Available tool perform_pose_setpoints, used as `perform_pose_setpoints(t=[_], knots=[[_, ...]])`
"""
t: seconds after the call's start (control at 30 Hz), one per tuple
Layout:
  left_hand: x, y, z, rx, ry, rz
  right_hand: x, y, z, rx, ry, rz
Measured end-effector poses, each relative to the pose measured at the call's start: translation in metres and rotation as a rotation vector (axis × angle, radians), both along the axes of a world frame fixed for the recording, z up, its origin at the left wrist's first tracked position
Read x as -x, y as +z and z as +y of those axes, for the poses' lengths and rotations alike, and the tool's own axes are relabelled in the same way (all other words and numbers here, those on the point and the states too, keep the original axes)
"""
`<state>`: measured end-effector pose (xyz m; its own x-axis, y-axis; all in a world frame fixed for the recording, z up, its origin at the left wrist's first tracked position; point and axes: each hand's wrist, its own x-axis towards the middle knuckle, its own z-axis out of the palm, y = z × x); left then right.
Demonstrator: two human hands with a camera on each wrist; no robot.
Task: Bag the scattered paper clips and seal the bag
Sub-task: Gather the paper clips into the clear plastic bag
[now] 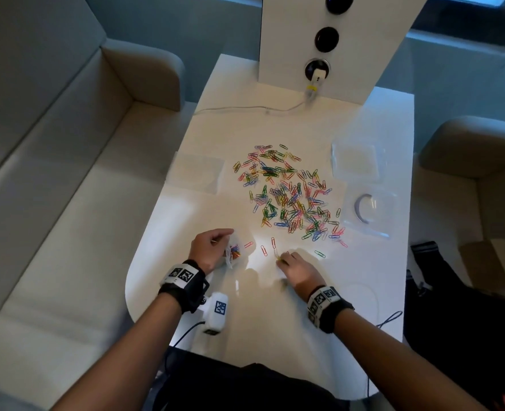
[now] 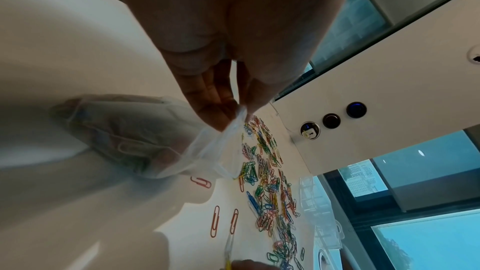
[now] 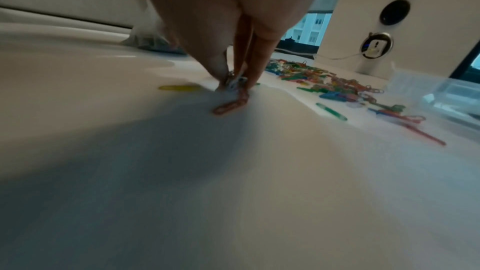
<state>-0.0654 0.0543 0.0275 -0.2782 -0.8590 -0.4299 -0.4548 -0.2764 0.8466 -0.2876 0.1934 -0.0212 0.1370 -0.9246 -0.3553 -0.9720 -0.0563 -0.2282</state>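
on near table [image 1: 275,321], left hand [image 1: 208,247] pinching bag [image 1: 235,251], right hand [image 1: 297,269] pinching clips [image 3: 235,83], clip pile [image 1: 289,194] beyond, empty bags [image 1: 355,161] far right

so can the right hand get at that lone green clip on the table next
Probably yes. The green clip lies alone on bare table just beside the right hand, nothing between them. But its fingertips already pinch a few clips, which may crowd the grip.

No words, brand names or numbers can be read in any view. The only signs are black-and-white square marker codes on the left wristband [image 1: 182,274] and the right wristband [image 1: 323,298], and a blue-and-white one on the small white device [image 1: 218,314] lying on the counter [image 1: 275,336].
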Motion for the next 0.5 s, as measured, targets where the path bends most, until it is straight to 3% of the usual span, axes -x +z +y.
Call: perform_pose_setpoints(t=[0.07, 0.13, 0.27, 0.4, 0.5], knots=[[0.000, -0.001, 0.001, -0.014, 0.007, 0.005, 0.007, -0.001, -0.015, -0.001, 0.014, 0.039], [0.003, -0.001, 0.001, -0.014, 0.003, -0.002, 0.015, -0.003, -0.030, -0.028, -0.100, 0.001], [0.014, 0.001, 0.000, 0.012, -0.036, -0.055, 0.031, 0.005, -0.052, 0.037, -0.583, -0.233], [0.026, 0.004, -0.002, -0.011, -0.053, -0.078, 0.040, 0.020, -0.053, 0.086, -1.105, -0.655], [0.033, 0.006, -0.002, 0.013, -0.077, -0.139, 0.025, 0.042, -0.058, 0.008, -1.284, -1.212]])
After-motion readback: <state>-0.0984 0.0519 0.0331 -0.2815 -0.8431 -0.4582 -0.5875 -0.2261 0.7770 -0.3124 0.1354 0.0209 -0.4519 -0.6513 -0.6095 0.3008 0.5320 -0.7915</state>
